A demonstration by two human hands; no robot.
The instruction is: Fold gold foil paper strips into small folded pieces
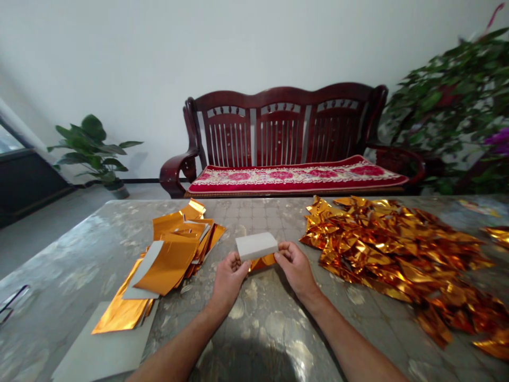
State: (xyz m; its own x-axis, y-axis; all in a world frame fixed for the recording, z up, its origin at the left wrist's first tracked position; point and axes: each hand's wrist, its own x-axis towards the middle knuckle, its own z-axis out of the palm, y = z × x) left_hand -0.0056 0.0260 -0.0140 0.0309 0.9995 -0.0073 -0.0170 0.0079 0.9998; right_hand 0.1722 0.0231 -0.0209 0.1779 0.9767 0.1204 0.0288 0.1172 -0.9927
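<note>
Between my two hands is a sheet of foil paper (256, 245), its pale back toward me and its lower edge folded up to show the gold side. My left hand (231, 275) pinches the left end of the fold, thumb in front. At the right end, my right hand (295, 266) grips the same fold between thumb and fingers. The sheet is held just over the patterned table; whether it touches the surface I cannot tell. To the left of my left hand lies a loose stack of flat gold foil sheets (170, 260), some turned pale side up.
A large heap of folded gold foil pieces (382, 244) spreads over the right of the table (254, 329). Pale sheets (107, 345) lie under the stack's near end. Dark-framed glasses, partly cut off, seem to lie at far left. Beyond stand a wooden bench (278, 132) and plants (95, 148).
</note>
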